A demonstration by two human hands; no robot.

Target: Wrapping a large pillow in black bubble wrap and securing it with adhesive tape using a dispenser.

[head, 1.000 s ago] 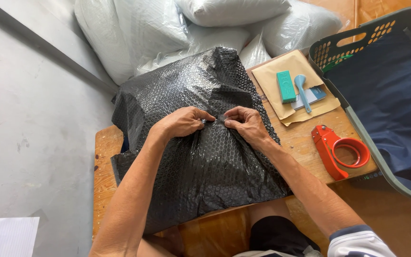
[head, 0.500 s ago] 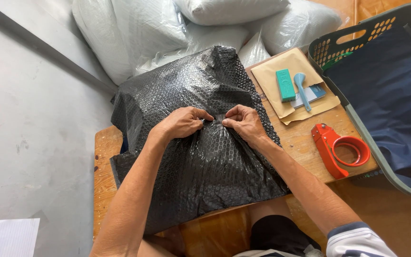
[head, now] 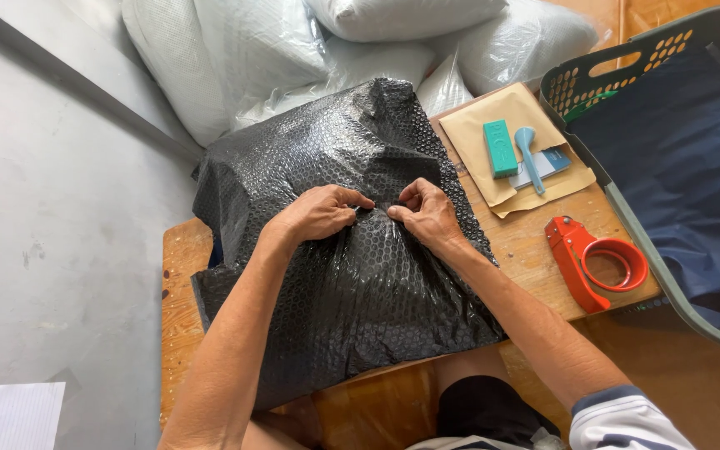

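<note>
Head view: our left hand (head: pixel 320 214) and right hand (head: pixel 428 212) meet at the middle of the black bubble-wrap bundle (head: pixel 335 250), fingers curled tight, each pinching a fold of the wrap where the two edges come together. Bundle covers most of the wooden worktop (head: pixel 535 250), running from its near edge to its far edge and overhanging the left side.

Handling, our judgement: wrap is soft, crinkly and slick, so it slips unless pinched at a gathered fold; the seam between our hands is the best hold. Contents look bulky and lumpy; weight and fragility can't be told.

Toward the worktop's far right corner: tan envelope (head: pixel 514 150) with a teal block (head: pixel 500 148) and a pale blue scoop (head: pixel 529 157) on it. Near right corner: red tape dispenser (head: pixel 597 262). Off the right edge: grey basket (head: pixel 627 71) holding navy cloth (head: pixel 685 158). Beyond the far edge: white sacks (head: pixel 293 50).
</note>
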